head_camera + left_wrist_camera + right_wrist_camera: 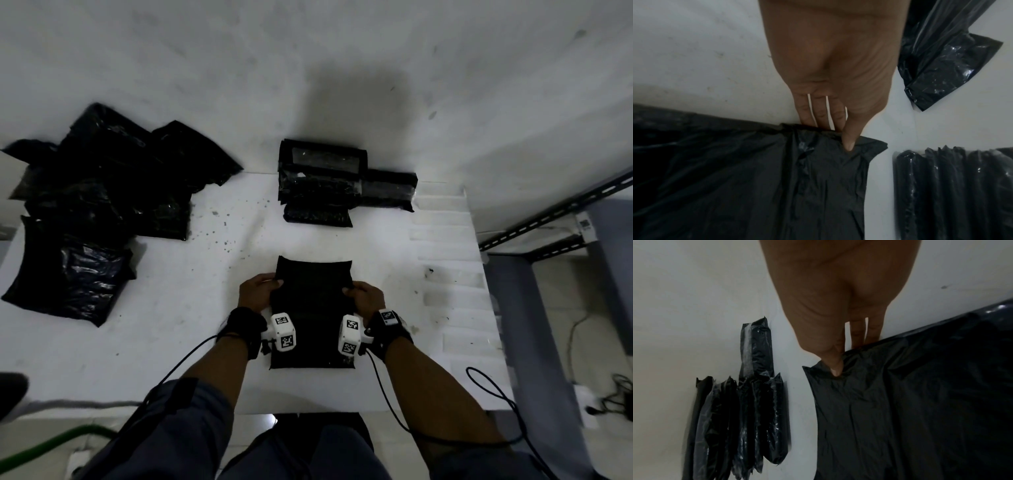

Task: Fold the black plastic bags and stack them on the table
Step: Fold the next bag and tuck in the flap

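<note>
A black plastic bag (313,315) lies flat on the white table (191,308) in front of me. My left hand (262,287) pinches its left edge, thumb on top and fingers underneath, as the left wrist view shows (838,138). My right hand (363,294) pinches the right edge the same way (838,363). The far part of the bag (777,178) is lifted a little off the table. A stack of folded black bags (322,185) lies beyond it near the table's far edge, also seen in the right wrist view (748,418).
A loose heap of unfolded black bags (96,205) covers the table's left side. A metal shelf frame (555,219) and cables (609,401) stand to the right of the table. White strips (445,240) lie along the table's right part.
</note>
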